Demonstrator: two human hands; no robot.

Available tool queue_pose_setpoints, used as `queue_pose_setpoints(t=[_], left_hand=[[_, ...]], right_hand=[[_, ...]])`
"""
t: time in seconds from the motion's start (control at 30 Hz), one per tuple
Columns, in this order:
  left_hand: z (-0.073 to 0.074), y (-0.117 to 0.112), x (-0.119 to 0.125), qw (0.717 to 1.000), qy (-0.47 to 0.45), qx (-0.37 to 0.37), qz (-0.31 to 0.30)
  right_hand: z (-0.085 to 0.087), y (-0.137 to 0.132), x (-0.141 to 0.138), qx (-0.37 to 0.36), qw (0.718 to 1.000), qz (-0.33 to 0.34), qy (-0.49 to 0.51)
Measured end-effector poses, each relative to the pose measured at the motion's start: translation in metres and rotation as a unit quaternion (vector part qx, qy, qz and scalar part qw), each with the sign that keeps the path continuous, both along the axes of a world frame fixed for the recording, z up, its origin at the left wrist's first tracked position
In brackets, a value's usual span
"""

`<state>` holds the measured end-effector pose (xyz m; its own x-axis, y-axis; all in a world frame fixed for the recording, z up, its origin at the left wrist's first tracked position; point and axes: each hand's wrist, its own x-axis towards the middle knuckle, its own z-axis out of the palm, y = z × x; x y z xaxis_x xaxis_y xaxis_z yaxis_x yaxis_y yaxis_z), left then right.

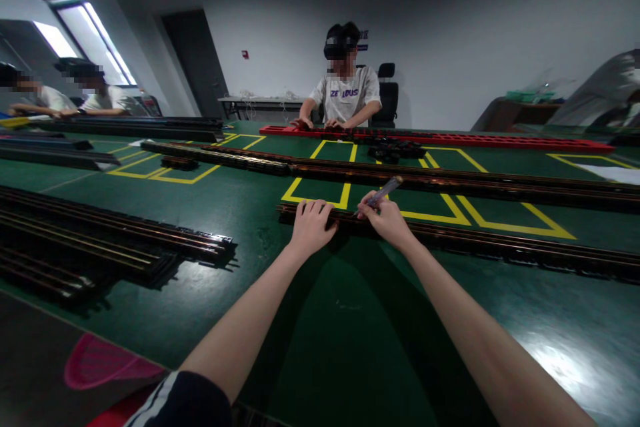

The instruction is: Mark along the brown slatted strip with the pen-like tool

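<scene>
A long dark bar (pixel 480 239) with shiny copper-coloured lines along it lies crosswise on the green table in front of me. My left hand (pixel 314 227) is on the bar near its left end, fingers over the top and thumb on the near side, gripping it. In my right hand (pixel 387 221) is a pen (pixel 386 189), pinched between thumb and fingers. It tilts with its upper end to the right, and its lower end points down at the bar, just right of my left hand. Whether the tip touches the bar I cannot tell.
Another long dark bar (pixel 440 177) runs across the table behind. Stacks of similar bars (pixel 100 233) lie at the left. Across the table a person (pixel 350 93) handles a red rail (pixel 500 140) beside a dark heap (pixel 395 149). A pink basket (pixel 107 363) stands below the table edge.
</scene>
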<state>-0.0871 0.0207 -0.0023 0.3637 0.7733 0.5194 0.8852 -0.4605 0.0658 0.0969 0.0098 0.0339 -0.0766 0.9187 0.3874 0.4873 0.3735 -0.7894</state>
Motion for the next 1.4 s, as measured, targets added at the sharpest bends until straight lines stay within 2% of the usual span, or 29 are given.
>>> queue_pose_setpoints(t=[0.23, 0.37, 0.53, 0.7, 0.77, 0.87, 0.93, 1.0, 1.07, 1.13, 1.23, 1.33, 1.4], left_hand=[[0.004, 0.000, -0.001, 1.000, -0.022, -0.006, 0.005], [0.003, 0.001, -0.004, 0.998, -0.063, -0.020, -0.014], [0.004, 0.004, -0.005, 0.982, -0.174, -0.036, -0.056], [0.010, 0.007, -0.003, 0.946, -0.310, -0.064, -0.072], [0.013, 0.009, -0.003, 0.915, -0.381, -0.100, -0.088], [0.015, 0.011, -0.002, 0.842, -0.493, -0.179, -0.127], [0.017, 0.012, -0.002, 0.780, -0.562, -0.233, -0.149], [0.020, 0.010, -0.003, 0.699, -0.628, -0.293, -0.178], [0.023, 0.007, -0.003, 0.622, -0.659, -0.362, -0.216], [0.026, 0.004, -0.003, 0.566, -0.667, -0.418, -0.244], [0.029, 0.001, -0.003, 0.527, -0.665, -0.459, -0.263], [0.029, 0.000, -0.003, 0.519, -0.663, -0.470, -0.264], [0.029, 0.000, -0.003, 0.523, -0.662, -0.471, -0.259]], right_hand=[[0.000, 0.000, 0.001, 0.002, 1.000, -0.004, 0.006], [0.000, 0.000, 0.003, -0.004, 1.000, -0.005, 0.011], [-0.001, 0.000, 0.003, -0.010, 1.000, -0.010, 0.015], [0.000, 0.000, 0.003, -0.024, 0.999, -0.017, 0.026], [0.000, 0.000, 0.004, -0.028, 0.999, -0.020, 0.031], [-0.002, 0.001, 0.005, -0.029, 0.999, -0.019, 0.035], [-0.003, 0.002, 0.006, -0.027, 0.999, -0.015, 0.039], [-0.004, 0.002, 0.006, -0.026, 0.999, -0.012, 0.044], [-0.005, 0.003, 0.006, -0.028, 0.998, -0.012, 0.047], [-0.004, 0.003, 0.006, -0.033, 0.998, -0.012, 0.047], [-0.003, 0.002, 0.005, -0.037, 0.998, -0.009, 0.042], [-0.002, 0.001, 0.005, -0.036, 0.998, -0.009, 0.043], [-0.003, 0.001, 0.005, -0.034, 0.998, -0.007, 0.045]])
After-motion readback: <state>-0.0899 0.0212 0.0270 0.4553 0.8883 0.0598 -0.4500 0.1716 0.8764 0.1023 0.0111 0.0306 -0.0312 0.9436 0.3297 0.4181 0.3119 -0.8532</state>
